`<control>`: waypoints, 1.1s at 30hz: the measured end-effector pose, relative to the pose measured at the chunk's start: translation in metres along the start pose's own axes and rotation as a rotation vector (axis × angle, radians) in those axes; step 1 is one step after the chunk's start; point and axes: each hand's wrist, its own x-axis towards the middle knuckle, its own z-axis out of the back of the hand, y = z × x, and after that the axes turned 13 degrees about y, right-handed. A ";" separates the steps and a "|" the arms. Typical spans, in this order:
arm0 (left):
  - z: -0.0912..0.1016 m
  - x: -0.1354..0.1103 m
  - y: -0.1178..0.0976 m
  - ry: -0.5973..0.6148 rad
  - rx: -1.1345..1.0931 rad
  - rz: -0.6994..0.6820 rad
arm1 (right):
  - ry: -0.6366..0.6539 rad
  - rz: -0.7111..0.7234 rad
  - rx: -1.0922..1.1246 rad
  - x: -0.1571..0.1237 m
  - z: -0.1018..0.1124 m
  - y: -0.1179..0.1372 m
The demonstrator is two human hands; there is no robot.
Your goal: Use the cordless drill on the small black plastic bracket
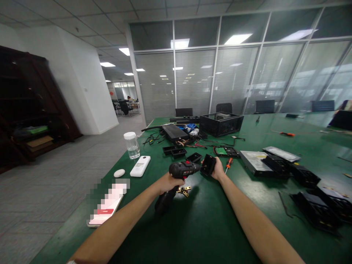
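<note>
Black drill (182, 169) gripped in left hand (173, 182), forearm (123, 213) outstretched.

Soft glare across green tabletop (264, 198)

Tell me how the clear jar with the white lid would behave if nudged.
The jar would probably slosh, since it is partly filled with clear liquid. Its taller-than-wide shape suggests a hard push high up might tip it. Its smooth-looking sides could be slippery.

Two hands (218, 169) are showing, holding one drill (182, 169) and one black box (208, 165)! Three small black trays (178, 152) are lying beyond, two orange-handled screwdrivers (229, 163) are resting, one lidded jar (133, 149) is standing.
</note>
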 end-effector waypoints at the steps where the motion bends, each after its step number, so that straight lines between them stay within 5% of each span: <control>1: 0.000 0.000 0.000 0.003 0.001 0.004 | -0.002 0.000 -0.001 0.000 0.000 0.000; 33: 0.001 0.001 0.003 0.003 0.000 -0.018 | -0.012 -0.001 0.018 -0.001 -0.001 0.001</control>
